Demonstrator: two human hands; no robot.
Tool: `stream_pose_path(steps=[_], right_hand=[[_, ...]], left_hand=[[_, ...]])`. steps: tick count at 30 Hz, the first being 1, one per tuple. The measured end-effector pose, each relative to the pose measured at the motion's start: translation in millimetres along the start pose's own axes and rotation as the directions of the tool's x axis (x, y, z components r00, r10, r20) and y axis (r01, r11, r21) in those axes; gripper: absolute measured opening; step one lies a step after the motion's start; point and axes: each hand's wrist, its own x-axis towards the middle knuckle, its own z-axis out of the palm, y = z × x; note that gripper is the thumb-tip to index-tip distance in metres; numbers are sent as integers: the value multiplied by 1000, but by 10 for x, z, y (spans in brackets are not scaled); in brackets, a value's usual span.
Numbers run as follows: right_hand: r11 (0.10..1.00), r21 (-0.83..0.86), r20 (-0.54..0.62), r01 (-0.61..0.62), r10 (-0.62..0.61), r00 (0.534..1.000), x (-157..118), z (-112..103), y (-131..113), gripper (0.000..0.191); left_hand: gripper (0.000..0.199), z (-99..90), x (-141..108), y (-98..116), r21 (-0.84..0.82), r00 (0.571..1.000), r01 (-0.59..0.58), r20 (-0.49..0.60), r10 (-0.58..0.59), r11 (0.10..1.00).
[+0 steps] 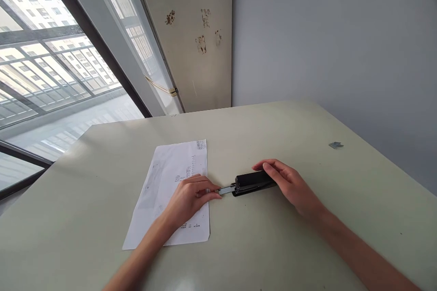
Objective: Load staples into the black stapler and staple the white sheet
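Observation:
A black stapler (253,181) lies on the table right of the paper, its front pointing left. From that front end sticks out a metal tray (227,189). The thumb and fingers of my left hand (191,198) pinch the tray's outer end, above the right edge of the printed white paper (170,159). My right hand (290,184) is closed round the rear end of the stapler, thumb on top and fingers on the far side. My left hand and forearm cover part of the paper.
Small grey metallic pieces (336,145) lie near the right edge of the pale table (273,132). Behind the table stand a plain wall (324,36) and a stained beige panel (205,68). A window (51,63) is on the left.

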Motion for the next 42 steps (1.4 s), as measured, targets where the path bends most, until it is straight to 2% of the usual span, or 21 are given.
stream_pose_path(steps=[3, 6, 11, 14, 17, 23, 27, 30, 32, 34, 36, 38, 40, 42], right_hand=[[994, 105, 7, -36, 36, 999, 43, 47, -3, 47], [988, 141, 0, -56, 57, 998, 34, 90, -21, 47], [985, 164, 20, -56, 54, 998, -38, 140, -18, 46], [981, 188, 49, -52, 44, 998, -53, 162, 5, 47], [973, 224, 63, -52, 38, 997, -54, 173, 36, 49], [966, 255, 101, -54, 29, 994, -94, 169, 35, 50], [995, 94, 150, -20, 6, 989, -133, 119, 19, 39], [993, -80, 220, 88, -68, 973, -162, 67, 41, 33], [967, -177, 264, 182, -131, 956, -169, 44, 63, 33], [936, -248, 277, 252, -181, 944, -159, 42, 79, 31], [920, -276, 273, 279, -203, 940, -137, 55, 87, 26], [920, -279, 268, 274, -200, 943, -110, 73, 87, 24], [925, -280, 247, 258, -190, 950, -83, 83, 89, 24], [926, -282, 215, 251, -194, 957, -54, 79, 95, 24]], left_hand=[[25, 81, 85, -46, -67, 992, -126, 1, 126, 990], [26, 134, 162, -87, -105, 975, -214, 33, 218, 971], [33, 173, 252, -116, -117, 982, -168, 66, 177, 979], [42, 184, 311, -81, -101, 978, -159, 122, 171, 982], [47, 173, 360, -37, -84, 968, -181, 161, 192, 980], [41, 175, 352, -10, -96, 940, -268, 191, 282, 959], [42, 159, 273, 10, -35, 956, -237, 168, 239, 971], [45, 5, 223, -43, 21, 964, -213, 169, 206, 977], [51, -163, 237, -170, 93, 984, -143, 116, 132, 985], [46, -334, 308, -380, 226, 1000, 2, -30, 5, 974], [43, -465, 426, -645, 316, 975, 154, -200, -93, 936], [43, -538, 559, -905, 337, 941, 247, -307, -142, 908], [42, -555, 667, -1102, 351, 908, 314, -382, -171, 882], [40, -531, 719, -1203, 362, 893, 343, -413, -181, 867]])
